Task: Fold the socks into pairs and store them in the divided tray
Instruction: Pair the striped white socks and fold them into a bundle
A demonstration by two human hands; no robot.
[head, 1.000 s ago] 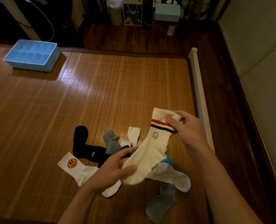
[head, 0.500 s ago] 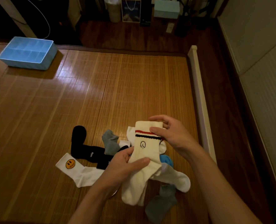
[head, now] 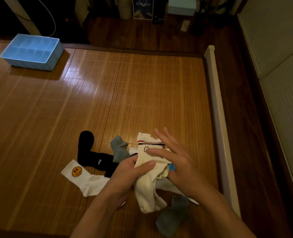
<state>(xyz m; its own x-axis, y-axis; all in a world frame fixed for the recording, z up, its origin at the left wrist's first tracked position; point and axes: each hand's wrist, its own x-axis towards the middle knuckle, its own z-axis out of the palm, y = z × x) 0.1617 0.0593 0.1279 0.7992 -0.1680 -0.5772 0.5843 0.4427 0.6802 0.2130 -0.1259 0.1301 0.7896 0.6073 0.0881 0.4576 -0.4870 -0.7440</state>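
My left hand pinches the cream striped sock mid-length, near the mat's right edge; my right hand has its fingers straight and spread over the cuff. Judged light, limp, unbreakable; best held at cuff and toe.

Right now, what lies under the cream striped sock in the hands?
Under the cream striped sock, which the left hand grips, a bit of a blue sock and part of a white sock show. How far they reach beneath it is covered.
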